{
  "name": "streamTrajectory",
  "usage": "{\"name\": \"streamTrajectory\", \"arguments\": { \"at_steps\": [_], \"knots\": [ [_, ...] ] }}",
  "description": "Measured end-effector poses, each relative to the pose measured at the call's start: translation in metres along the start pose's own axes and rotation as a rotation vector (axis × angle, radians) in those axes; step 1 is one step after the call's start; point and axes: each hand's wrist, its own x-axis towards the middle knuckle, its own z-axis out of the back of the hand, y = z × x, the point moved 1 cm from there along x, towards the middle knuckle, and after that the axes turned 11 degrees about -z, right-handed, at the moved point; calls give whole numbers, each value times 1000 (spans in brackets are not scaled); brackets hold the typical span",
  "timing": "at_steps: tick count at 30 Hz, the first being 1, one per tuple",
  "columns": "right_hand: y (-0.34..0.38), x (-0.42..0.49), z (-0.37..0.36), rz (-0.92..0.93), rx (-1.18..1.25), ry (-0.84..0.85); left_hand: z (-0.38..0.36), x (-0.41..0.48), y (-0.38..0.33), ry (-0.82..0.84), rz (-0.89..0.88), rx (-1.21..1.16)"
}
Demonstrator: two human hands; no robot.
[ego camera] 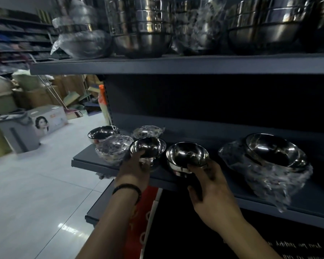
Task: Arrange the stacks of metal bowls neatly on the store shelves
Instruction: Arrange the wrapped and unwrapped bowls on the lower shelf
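Observation:
On the dark middle shelf (pixel 204 133) stand small stacks of shiny metal bowls. My left hand (pixel 134 170) grips the near side of one small stack (pixel 148 147), thumb on the rim. My right hand (pixel 211 187) holds a second small stack (pixel 187 155) from below and in front, fingers curled round its base. Behind these are a bare bowl (pixel 102 133) and two plastic-wrapped stacks (pixel 113 149) (pixel 148 130). A larger wrapped stack of bowls (pixel 273 156) leans tilted at the shelf's right.
The upper shelf (pixel 176 64) carries tall stacks of big steel bowls (pixel 142 28), some wrapped in plastic. A lower shelf edge (pixel 95 210) juts out below. To the left lie white floor tiles (pixel 36 193), cardboard boxes (pixel 49 116) and a grey bin (pixel 19 131).

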Motion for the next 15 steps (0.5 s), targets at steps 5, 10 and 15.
{"name": "streamTrajectory", "arguments": {
  "at_steps": [5, 10, 15],
  "knots": [
    [-3, 0, -6, -65, 66, 67, -10, 8, 8, 7, 2, 73],
    [3, 0, -8, -129, 136, 107, -14, 3, 7, -100, -52, -13],
    [3, 0, -5, -169, 251, 114, 0, -13, -14, -274, -133, -134]
  ]
}}
